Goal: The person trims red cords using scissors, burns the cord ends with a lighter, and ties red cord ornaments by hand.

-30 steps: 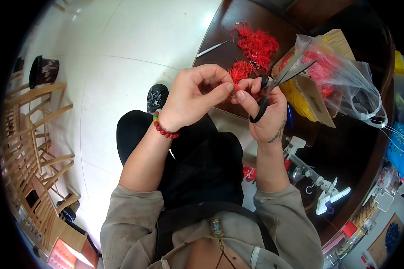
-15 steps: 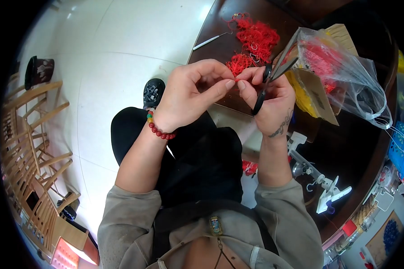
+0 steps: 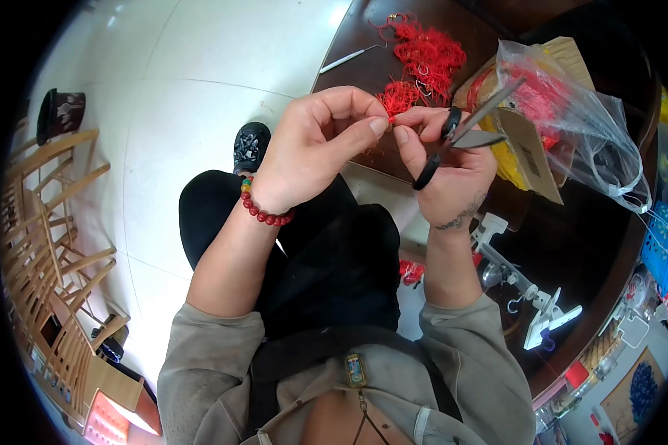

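Observation:
My left hand (image 3: 312, 152) pinches a small piece of red cord (image 3: 391, 119) between thumb and forefinger. My right hand (image 3: 456, 174) has black-handled scissors (image 3: 467, 139) hooked on its fingers, blades spread and pointing up and right, away from the cord. Its thumb and forefinger tips sit close beside the pinched cord; whether they touch it I cannot tell. Just beyond both hands, a tangled heap of red cords (image 3: 429, 58) lies on the dark table (image 3: 364, 33). A white-handled hook tool (image 3: 343, 59) rests left of the heap.
At the right, a cardboard box (image 3: 531, 152) stands with a clear plastic bag (image 3: 594, 119) of red material. A white clamp-like stand (image 3: 523, 285) is below it. Wooden chairs (image 3: 56, 237) line the left side of the tiled floor (image 3: 193, 44).
My right hand has shifted slightly right, its thumb now farther from my left thumb. The scissors have swung clockwise, their blades pointing more to the right. My left hand stays pinched on the cord.

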A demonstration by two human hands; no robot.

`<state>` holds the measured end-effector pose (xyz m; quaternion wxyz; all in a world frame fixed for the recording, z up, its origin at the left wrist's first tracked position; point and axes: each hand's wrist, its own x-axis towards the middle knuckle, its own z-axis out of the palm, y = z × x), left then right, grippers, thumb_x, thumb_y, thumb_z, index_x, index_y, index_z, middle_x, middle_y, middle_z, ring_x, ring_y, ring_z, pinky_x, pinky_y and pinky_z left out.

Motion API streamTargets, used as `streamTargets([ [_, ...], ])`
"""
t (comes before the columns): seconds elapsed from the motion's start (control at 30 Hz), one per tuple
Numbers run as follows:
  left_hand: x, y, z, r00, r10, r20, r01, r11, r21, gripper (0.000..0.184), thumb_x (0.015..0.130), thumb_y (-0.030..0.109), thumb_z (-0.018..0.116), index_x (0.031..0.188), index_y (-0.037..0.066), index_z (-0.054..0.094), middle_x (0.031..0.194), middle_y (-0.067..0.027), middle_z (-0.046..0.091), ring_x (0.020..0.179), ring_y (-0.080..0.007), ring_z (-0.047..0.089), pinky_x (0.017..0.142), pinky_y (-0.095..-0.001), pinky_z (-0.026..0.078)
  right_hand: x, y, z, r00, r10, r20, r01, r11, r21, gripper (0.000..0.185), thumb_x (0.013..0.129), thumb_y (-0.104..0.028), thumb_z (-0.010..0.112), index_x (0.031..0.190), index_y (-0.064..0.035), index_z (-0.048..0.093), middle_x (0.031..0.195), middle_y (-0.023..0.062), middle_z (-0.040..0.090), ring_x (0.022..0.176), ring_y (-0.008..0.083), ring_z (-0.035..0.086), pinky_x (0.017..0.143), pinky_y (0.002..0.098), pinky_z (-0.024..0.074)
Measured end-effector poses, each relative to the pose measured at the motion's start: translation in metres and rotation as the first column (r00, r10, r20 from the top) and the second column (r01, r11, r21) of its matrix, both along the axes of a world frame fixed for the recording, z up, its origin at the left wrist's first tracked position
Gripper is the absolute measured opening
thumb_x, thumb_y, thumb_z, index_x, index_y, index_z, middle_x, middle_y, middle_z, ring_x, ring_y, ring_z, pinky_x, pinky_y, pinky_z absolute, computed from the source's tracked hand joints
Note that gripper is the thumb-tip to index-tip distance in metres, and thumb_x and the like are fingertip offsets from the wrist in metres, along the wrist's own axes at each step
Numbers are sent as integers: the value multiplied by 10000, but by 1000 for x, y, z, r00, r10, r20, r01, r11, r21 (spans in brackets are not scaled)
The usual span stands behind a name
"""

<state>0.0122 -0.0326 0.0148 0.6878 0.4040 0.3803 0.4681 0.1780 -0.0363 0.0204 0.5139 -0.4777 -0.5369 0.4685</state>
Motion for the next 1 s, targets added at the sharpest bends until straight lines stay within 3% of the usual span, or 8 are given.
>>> streamTargets([
  [0.1,2,-1,0,1000,0,-12,0,1000,-4,124,906,110,604,953,-5,605,847,25,609,751,-15,542,670,-171,441,2,0,-2,994,14,105,-20,998,56,225,761,129,646,821,-29,497,887,130,637,870,179,619,810,299,478],
  [0.3,-1,1,2,998,-23,-64,25,999,26,128,912,119,599,952,-2,602,828,30,600,743,-9,538,658,-164,437,1,-3,0,991,-66,113,60,997,56,212,765,131,644,824,-22,509,884,125,639,873,185,628,808,290,479],
  [0.5,0,1,-1,998,-29,-61,32,998,49,121,916,120,595,948,4,599,801,43,578,703,0,503,617,-158,411,1,-2,-1,994,-30,106,21,997,78,210,769,124,652,825,-21,510,872,117,640,856,173,626,797,281,482],
  [0.6,5,-1,1,995,16,-101,-9,998,64,74,883,53,596,937,5,587,748,40,542,636,-15,451,560,-168,363,2,-1,3,988,-20,152,13,999,47,212,770,125,652,825,-22,509,869,110,640,845,157,619,793,265,479],
  [0.7,2,0,0,988,-12,-153,29,994,108,114,910,118,601,917,5,599,736,60,542,659,4,465,578,-163,386,2,0,5,985,-23,172,17,999,34,218,766,115,664,816,-23,503,868,105,638,832,137,610,786,248,475],
  [0.9,4,1,-11,989,23,-147,9,977,215,93,897,101,603,895,9,590,680,53,510,619,-4,440,545,-176,363,5,2,8,969,12,248,-23,999,41,231,747,67,717,913,1,571,888,56,638,819,96,596,759,214,469],
  [1.0,1,3,-12,962,42,-272,47,949,313,91,899,103,599,888,13,588,677,49,504,618,-9,433,544,-177,359,7,3,7,947,28,319,-47,998,50,254,745,54,728,954,5,591,902,35,640,810,86,594,749,207,470],
])
